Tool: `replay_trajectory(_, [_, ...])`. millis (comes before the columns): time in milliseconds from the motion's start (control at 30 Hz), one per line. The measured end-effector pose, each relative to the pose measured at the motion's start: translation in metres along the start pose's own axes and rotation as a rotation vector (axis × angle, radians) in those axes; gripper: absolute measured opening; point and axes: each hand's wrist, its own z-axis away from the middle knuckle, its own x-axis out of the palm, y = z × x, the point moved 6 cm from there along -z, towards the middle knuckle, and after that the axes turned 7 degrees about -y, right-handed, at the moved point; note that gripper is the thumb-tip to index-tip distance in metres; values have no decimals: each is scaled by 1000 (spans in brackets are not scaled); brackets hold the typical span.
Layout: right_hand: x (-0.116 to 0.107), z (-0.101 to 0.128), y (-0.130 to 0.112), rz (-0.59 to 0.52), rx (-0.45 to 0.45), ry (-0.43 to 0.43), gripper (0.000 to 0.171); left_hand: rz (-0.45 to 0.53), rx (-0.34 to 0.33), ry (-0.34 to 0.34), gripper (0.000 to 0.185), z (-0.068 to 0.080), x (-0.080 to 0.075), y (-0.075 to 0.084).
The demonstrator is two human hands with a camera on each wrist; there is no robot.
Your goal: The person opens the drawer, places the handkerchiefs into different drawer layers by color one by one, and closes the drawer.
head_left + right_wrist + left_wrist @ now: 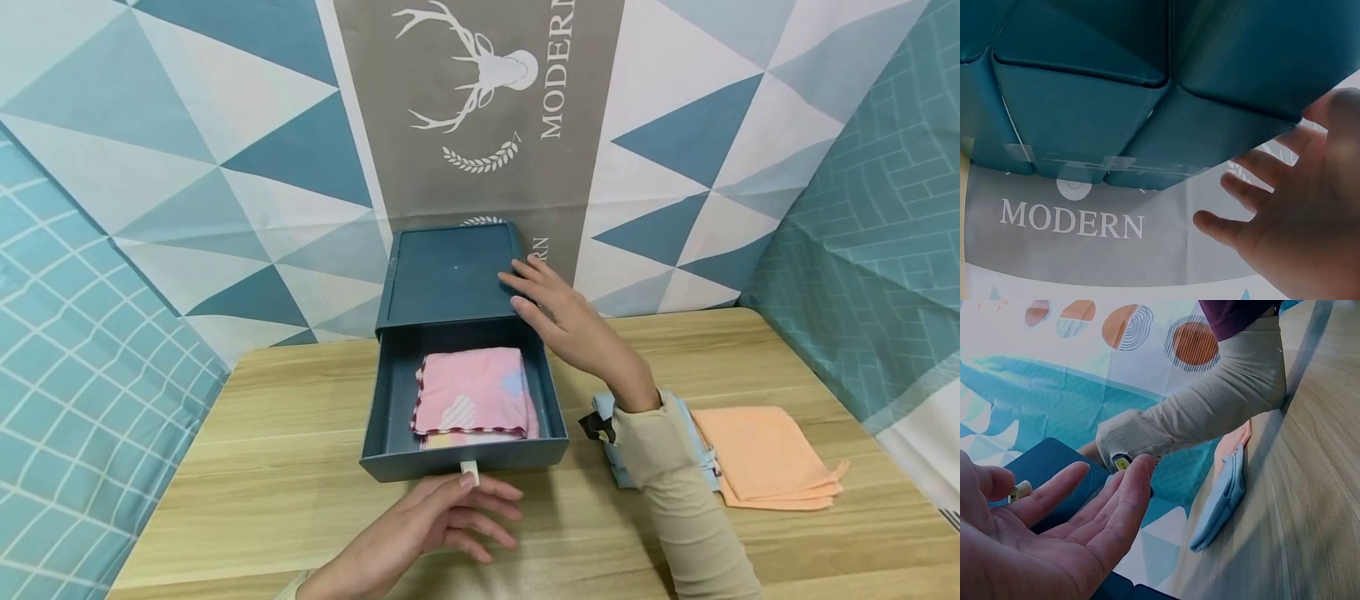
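Note:
A dark blue drawer box (456,279) stands against the back wall with its drawer (465,463) pulled out toward me. Inside the drawer lies a folded pink towel (472,390) with a dark red and white checked edge. My left hand (427,523) pinches the small white pull tab (1020,491) on the drawer front between thumb and index finger, its other fingers extended. At the box's upper right edge is my right hand (566,321), fingers spread and fairly straight, with fingertips right at the side of the box in the right wrist view.
On the wooden table (285,433), to the right, lie a folded light blue cloth (1221,499), partly hidden by my right forearm in the head view, and a folded orange cloth (765,457). Patterned fabric walls (262,150) enclose the back and sides.

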Motion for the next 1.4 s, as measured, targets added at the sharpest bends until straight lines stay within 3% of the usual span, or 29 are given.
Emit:
replay_trajectory(567, [2, -2, 2, -178, 8, 1, 45, 0, -6, 16, 54, -1, 0, 0])
replay_trajectory(800, [2, -2, 3, -184, 5, -3, 46, -17, -15, 53, 55, -2, 1, 0])
replay_trajectory(1400, [2, 0, 5, -208, -3, -7, 47, -13, -9, 67, 55, -3, 3, -1])
